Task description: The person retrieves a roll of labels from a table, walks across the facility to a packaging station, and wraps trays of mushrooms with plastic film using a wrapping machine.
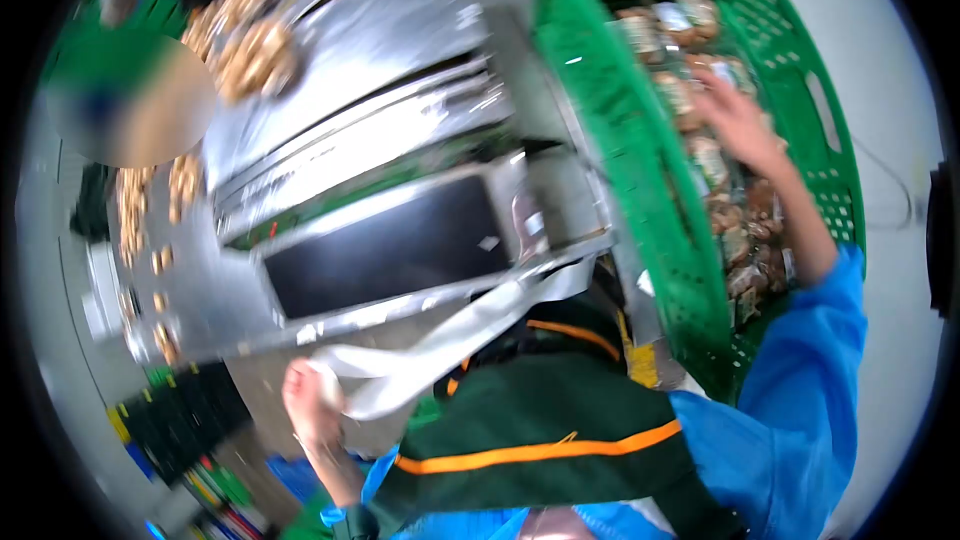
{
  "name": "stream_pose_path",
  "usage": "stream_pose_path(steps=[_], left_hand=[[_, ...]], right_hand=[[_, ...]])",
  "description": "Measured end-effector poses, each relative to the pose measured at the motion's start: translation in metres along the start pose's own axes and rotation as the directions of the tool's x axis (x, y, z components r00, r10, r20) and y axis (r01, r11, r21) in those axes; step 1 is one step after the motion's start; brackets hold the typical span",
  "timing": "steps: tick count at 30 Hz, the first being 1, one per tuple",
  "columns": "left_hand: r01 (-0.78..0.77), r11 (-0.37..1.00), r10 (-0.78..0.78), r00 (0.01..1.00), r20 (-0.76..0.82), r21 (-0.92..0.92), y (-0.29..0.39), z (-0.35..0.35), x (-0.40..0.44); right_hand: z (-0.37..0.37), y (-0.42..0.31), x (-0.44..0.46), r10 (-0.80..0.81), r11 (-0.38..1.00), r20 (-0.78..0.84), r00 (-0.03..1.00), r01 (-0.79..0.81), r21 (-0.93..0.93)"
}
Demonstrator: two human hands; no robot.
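My left hand (314, 402) is closed on one end of a long white strip (430, 355), which looks like a paper or label band. Looped near my fingers, the strip runs up to the right to the edge of the metal bench. My right hand (735, 122) reaches into a green crate (635, 180), fingers stretched out and slightly blurred. It lies over clear packs of brown, rounded food (738, 240); whether the fingertips touch a pack, I cannot tell.
A wrapping station with a dark flat plate (390, 245) is in front of me. Loose light-brown pieces (255, 55) lie on the metal table (235, 290) at left. Stacked dark crates (185, 420) stand at lower left. A blurred patch hides part of the upper left.
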State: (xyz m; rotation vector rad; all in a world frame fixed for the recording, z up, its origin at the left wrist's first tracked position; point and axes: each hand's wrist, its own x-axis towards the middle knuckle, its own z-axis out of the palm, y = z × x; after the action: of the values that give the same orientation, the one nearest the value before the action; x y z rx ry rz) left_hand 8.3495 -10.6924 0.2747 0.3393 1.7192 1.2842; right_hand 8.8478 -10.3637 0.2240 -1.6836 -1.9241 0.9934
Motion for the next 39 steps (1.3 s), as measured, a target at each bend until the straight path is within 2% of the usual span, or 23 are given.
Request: stream_pose_path(steps=[1, 3, 4, 6, 8, 9, 10, 12, 14, 16, 18, 21, 22, 24, 26, 27, 29, 30, 31, 34, 36, 38, 39], left_hand=[[-0.086, 0.977, 0.096, 0.995, 0.04, -0.194, -0.024, -0.077, 0.01], [-0.265, 0.936, 0.204, 0.944, -0.258, -0.231, -0.056, -0.156, 0.002], [-0.279, 0.958, 0.205, 0.814, -0.543, -0.058, -0.056, -0.17, 0.007], [-0.288, 0.955, 0.224, 0.86, -0.459, -0.073, -0.04, -0.16, 0.012], [-0.271, 0.958, 0.247, 0.946, -0.209, -0.095, -0.027, -0.11, 0.023], [-0.223, 0.974, 0.219, 0.971, -0.095, -0.031, -0.027, -0.097, 0.023], [-0.184, 0.982, 0.184, 0.983, 0.023, 0.038, -0.03, -0.087, 0.023], [-0.368, 0.928, 0.358, 0.924, 0.137, 0.058, -0.039, -0.075, 0.02], [-0.38, 0.883, 0.353, 0.925, 0.144, 0.276, -0.029, -0.085, 0.012], [-0.355, 0.868, 0.342, 0.934, 0.1, 0.347, -0.037, -0.1, 0.015], [-0.491, 0.831, 0.495, 0.867, 0.057, 0.262, -0.05, -0.106, 0.021], [-0.315, 0.948, 0.315, 0.949, 0.024, 0.035, -0.064, -0.115, 0.021], [-0.318, 0.917, 0.33, 0.944, 0.01, -0.242, -0.068, -0.111, 0.021], [-0.292, 0.934, 0.298, 0.955, -0.002, -0.205, -0.097, -0.115, 0.022], [-0.187, 0.978, 0.157, 0.954, -0.255, -0.095, -0.125, -0.125, 0.036], [-0.164, 0.978, 0.117, 0.944, -0.309, -0.13, -0.145, -0.138, 0.05], [-0.18, 0.984, 0.162, 0.908, -0.386, -0.01, -0.18, -0.161, 0.085], [-0.209, 0.967, 0.25, 0.882, -0.399, 0.145, -0.186, -0.168, 0.101], [-0.146, 0.977, 0.2, 0.886, -0.419, 0.157, -0.182, -0.168, 0.115], [-0.038, 0.988, 0.104, 0.884, -0.455, 0.152, -0.185, -0.171, 0.139], [0.013, 0.985, 0.071, 0.875, -0.478, 0.17, -0.172, -0.161, 0.135], [-0.081, 0.994, 0.109, 0.848, -0.519, 0.075, -0.198, -0.161, 0.148], [0.081, 0.993, -0.11, 0.871, -0.478, -0.082, -0.193, -0.165, 0.143]], right_hand=[[-0.02, -0.041, -0.01, -0.022, 0.999, -0.015, 1.0, 0.022, -0.043], [-0.024, -0.11, -0.035, -0.126, 0.986, -0.064, 0.99, 0.132, 0.103], [-0.009, -0.152, -0.053, -0.211, 0.969, -0.118, 0.97, 0.224, 0.109], [0.041, -0.235, -0.081, -0.34, 0.938, 0.15, 0.928, 0.325, 0.118], [0.129, -0.284, -0.104, -0.544, 0.839, 0.521, 0.658, 0.45, 0.307], [0.188, -0.297, -0.115, -0.688, 0.722, 0.499, 0.527, 0.57, 0.393], [0.237, -0.309, -0.134, -0.644, 0.759, 0.527, 0.555, 0.372, 0.535], [0.315, -0.327, -0.151, -0.782, 0.623, 0.413, 0.467, 0.569, 0.537], [0.335, -0.347, -0.161, -0.654, 0.754, 0.582, 0.483, 0.473, 0.455], [0.356, -0.342, -0.162, -0.68, 0.719, 0.579, 0.45, 0.564, 0.406], [0.37, -0.348, -0.166, -0.672, 0.713, 0.603, 0.431, 0.597, 0.368], [0.384, -0.356, -0.175, -0.476, 0.87, 0.695, 0.538, 0.404, 0.283], [0.388, -0.355, -0.176, -0.514, 0.847, 0.667, 0.54, 0.44, 0.296], [0.392, -0.343, -0.18, -0.584, 0.801, 0.607, 0.539, 0.504, 0.322], [0.375, -0.351, -0.184, -0.638, 0.724, 0.632, 0.44, 0.621, 0.299], [0.364, -0.353, -0.188, -0.594, 0.753, 0.729, 0.34, 0.554, 0.355], [0.357, -0.36, -0.197, -0.516, 0.83, 0.841, -0.165, 0.145, 0.538], [0.349, -0.382, -0.202, -0.38, 0.919, 0.831, -0.406, -0.066, 0.388], [0.345, -0.393, -0.206, -0.393, 0.913, 0.77, -0.502, -0.109, 0.394], [0.329, -0.428, -0.199, -0.37, 0.929, 0.644, -0.67, -0.256, 0.268], [0.311, -0.435, -0.207, -0.639, 0.769, 0.612, -0.467, -0.408, 0.492], [0.28, -0.462, -0.208, -0.749, 0.662, 0.493, -0.444, -0.47, 0.584], [0.27, -0.467, -0.207, -0.777, 0.623, 0.405, -0.482, -0.494, 0.607]])
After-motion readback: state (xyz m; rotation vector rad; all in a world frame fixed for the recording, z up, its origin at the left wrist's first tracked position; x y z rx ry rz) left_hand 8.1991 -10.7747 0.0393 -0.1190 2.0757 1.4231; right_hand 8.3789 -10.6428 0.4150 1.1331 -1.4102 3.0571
